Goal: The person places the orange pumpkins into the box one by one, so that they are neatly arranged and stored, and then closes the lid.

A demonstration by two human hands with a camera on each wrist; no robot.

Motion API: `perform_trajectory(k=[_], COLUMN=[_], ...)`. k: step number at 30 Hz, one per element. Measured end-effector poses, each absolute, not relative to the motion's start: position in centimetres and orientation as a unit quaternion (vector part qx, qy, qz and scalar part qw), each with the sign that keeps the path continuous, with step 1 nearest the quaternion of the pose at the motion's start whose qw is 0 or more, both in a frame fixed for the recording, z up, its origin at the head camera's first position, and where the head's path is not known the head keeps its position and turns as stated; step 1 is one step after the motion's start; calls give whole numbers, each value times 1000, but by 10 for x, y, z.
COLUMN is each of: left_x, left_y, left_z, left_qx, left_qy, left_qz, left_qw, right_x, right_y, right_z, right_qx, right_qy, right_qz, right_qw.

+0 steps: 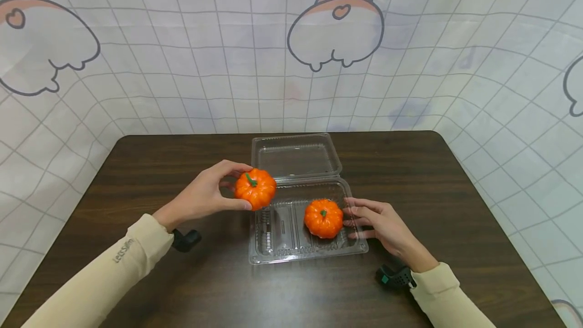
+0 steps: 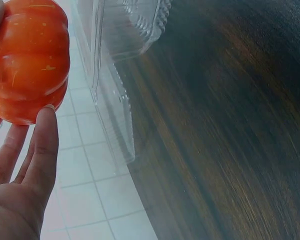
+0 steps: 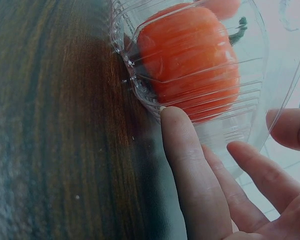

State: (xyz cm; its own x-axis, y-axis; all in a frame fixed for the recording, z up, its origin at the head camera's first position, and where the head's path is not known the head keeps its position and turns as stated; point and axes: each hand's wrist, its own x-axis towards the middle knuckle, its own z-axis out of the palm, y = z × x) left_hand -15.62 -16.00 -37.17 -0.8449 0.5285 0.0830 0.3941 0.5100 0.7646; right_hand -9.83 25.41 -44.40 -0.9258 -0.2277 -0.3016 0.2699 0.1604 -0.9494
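My left hand [image 1: 205, 191] grips a small orange toy pumpkin [image 1: 256, 189] with a green stem, fingers and thumb around its sides. This pumpkin is held up over the left edge of a clear plastic clamshell container [image 1: 278, 254], whose lid [image 1: 296, 158] lies folded back behind it. Inside the base, toward the right, sits a second orange pumpkin [image 1: 323, 218], seen through the ribbed wall in the right wrist view. Along the container's right side, my right hand [image 1: 387, 227] has its fingers extended. One fingertip [image 3: 175, 117] appears to touch the wall low down.
The container stands on a dark wood-grain table [image 1: 182, 277]. White grid-patterned cloth [image 1: 218, 65] with cartoon animal drawings rises behind the table and along its sides. A black device is strapped at each wrist.
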Motion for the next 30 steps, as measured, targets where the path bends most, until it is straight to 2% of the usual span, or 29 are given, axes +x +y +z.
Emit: perform_trajectory(k=[30], left_x=[-152], left_y=[-127], left_z=[-387], left_qx=[316], left_qy=[834], left_qz=[429], left_qw=[143], right_x=[-100], right_y=[256], right_z=[-446], right_qx=[5], right_qy=[731], right_qz=[-654], right_qw=[194])
